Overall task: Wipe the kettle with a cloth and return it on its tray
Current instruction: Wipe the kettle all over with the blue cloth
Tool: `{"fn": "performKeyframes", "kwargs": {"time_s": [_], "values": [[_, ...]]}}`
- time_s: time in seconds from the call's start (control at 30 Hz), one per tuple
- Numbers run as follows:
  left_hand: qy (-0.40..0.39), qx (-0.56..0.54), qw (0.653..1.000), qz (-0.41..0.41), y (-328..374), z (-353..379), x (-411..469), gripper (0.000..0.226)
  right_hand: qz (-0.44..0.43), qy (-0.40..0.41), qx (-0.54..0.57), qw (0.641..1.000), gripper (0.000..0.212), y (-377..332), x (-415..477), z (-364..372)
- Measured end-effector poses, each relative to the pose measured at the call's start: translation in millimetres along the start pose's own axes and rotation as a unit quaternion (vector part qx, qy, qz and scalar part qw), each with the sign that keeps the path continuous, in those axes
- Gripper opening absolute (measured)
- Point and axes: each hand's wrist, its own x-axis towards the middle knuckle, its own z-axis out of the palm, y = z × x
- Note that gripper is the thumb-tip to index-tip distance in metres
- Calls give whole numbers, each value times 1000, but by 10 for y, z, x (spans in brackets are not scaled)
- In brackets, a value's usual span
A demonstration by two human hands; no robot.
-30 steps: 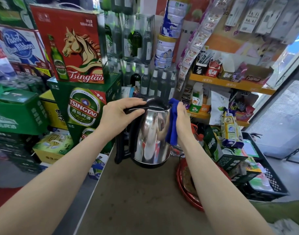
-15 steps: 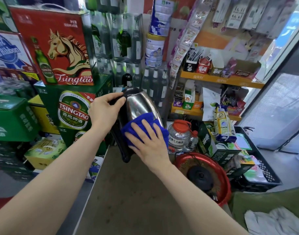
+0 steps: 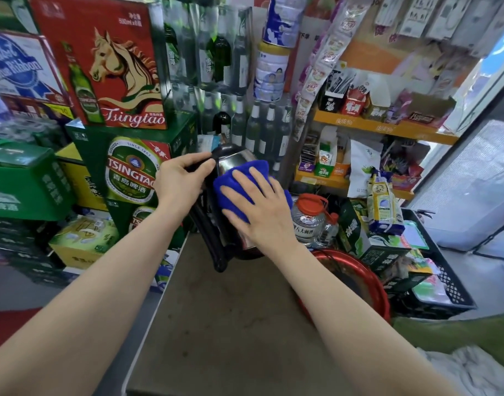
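A steel kettle (image 3: 230, 162) with a black handle and lid is tilted over the far end of the brown table (image 3: 230, 324). My left hand (image 3: 179, 181) grips the top of its handle. My right hand (image 3: 262, 207) lies flat, fingers spread, pressing a blue cloth (image 3: 245, 175) against the kettle's side. The cloth and hand hide most of the kettle body. A red round tray (image 3: 373, 284) sits at the table's right edge, partly behind my right forearm.
Stacked beer cartons (image 3: 130, 172) stand left of the table. Glass bottles (image 3: 262, 130) line up behind the kettle. A clear jar with a red lid (image 3: 307, 215) and a green box (image 3: 356, 232) sit just right of it. A black crate (image 3: 433, 284) is at right.
The kettle went from upright to tilted. My right hand moved with the cloth from the kettle's right side onto its facing side, then slid slightly right. The view shifted left.
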Motion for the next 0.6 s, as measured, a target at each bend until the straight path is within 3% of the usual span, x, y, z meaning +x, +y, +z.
{"fn": "performKeyframes", "kwargs": {"time_s": [0.1,0.23,0.27,0.4,0.6], "values": [[-4,-42,999,-22,-4,3,11,27,52,4,2,999,41,-123,169,21],[0,-50,998,-43,-159,-70,-39,21,-72,-57,-12,996,45,-104,-168,53],[-4,-39,998,-46,-223,-80,-76,21,-69,-67,4,995,45,-79,-255,71],[-30,2,996,-79,-539,-39,-194,25,155,-68,110,979,45,-265,-402,254],[-67,72,987,-124,-1416,29,-306,17,176,-149,132,964,48,-548,-953,843]]}}
